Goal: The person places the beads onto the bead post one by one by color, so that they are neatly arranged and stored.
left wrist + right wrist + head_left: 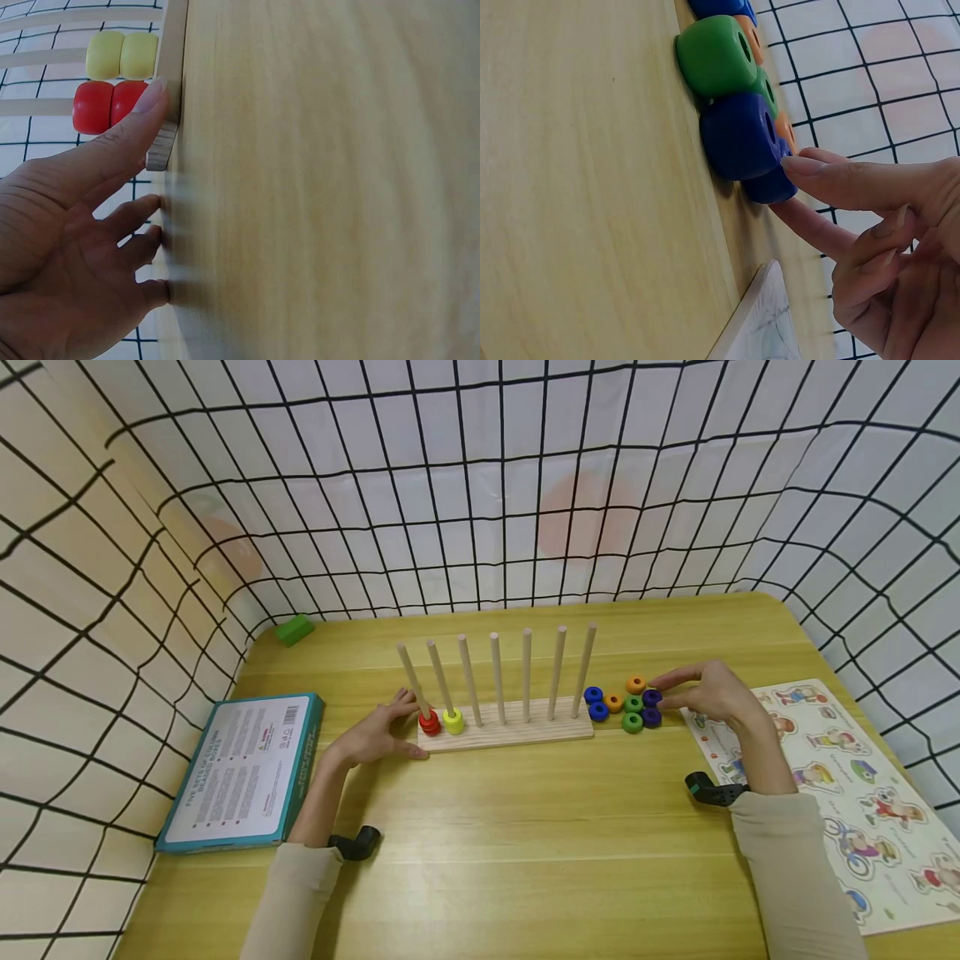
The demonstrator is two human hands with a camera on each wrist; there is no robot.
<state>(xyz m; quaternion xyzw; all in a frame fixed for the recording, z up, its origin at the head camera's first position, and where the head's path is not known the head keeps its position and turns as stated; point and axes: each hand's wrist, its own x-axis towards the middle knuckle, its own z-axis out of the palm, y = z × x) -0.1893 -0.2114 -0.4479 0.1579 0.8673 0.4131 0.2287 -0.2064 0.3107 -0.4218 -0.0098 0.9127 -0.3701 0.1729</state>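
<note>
Left hand (378,733) pinches pegboard (513,736) at left edge.

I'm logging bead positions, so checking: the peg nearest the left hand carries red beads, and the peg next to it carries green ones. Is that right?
Not quite: the next peg carries yellow beads, not green, as the head view shows. The end peg, nearest the left hand, does carry red beads.

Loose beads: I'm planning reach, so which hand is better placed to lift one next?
Probably the right hand: it touches a purple bead; the left hand touches the opposite end of the peg board.
</note>
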